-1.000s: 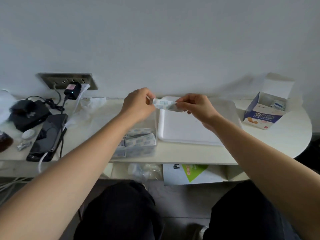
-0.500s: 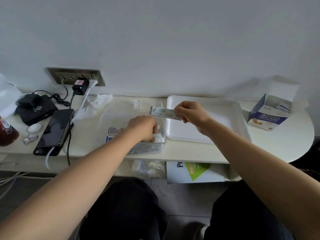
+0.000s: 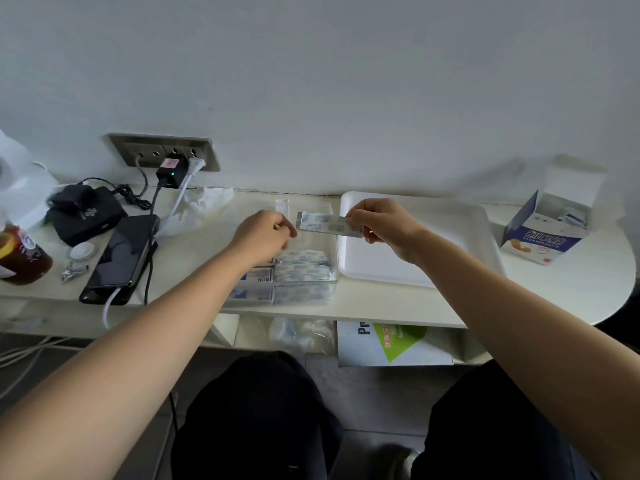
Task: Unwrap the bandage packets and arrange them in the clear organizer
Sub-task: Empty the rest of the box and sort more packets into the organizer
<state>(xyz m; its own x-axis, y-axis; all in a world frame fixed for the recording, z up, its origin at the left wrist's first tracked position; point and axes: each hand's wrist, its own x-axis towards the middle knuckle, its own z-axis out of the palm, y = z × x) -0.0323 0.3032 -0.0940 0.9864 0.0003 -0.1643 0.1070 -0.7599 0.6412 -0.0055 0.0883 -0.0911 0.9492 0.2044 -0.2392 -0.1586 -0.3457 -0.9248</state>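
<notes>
Pinched between the thumb and forefinger of my right hand (image 3: 381,226) is the right end of a bandage packet (image 3: 325,226). It is a flat blue-printed strip held level in the air above the far edge of the clear organizer (image 3: 333,261). My left hand (image 3: 263,237) is curled just short of the strip's free left end, and I cannot tell whether those fingers are closed on anything.

From my left along the desk (image 3: 381,299), an amber jar (image 3: 20,261) stands at the edge. Next comes a black pouch (image 3: 86,216) with a cable, and a small white cap (image 3: 82,251) and a scrap of foil (image 3: 74,270) lie in front of it. A dark phone (image 3: 121,254) lies face up beside them, with a white cable running off its near end. Behind, a black charger (image 3: 169,171) sits in the wall socket (image 3: 138,150), and crumpled white tissue (image 3: 201,207) lies just to its right on the desk.

My left forearm crosses the organizer's near left part, where small blue-and-white packs (image 3: 256,276) are stacked. The section to their right holds piles of loose bandages (image 3: 302,269). Just right of the organizer is a white tray (image 3: 433,258), and my right wrist hangs over it. Well apart, at the desk's rounded right end, stands an open blue-and-white box (image 3: 538,237) with more packets inside and its flap up.
</notes>
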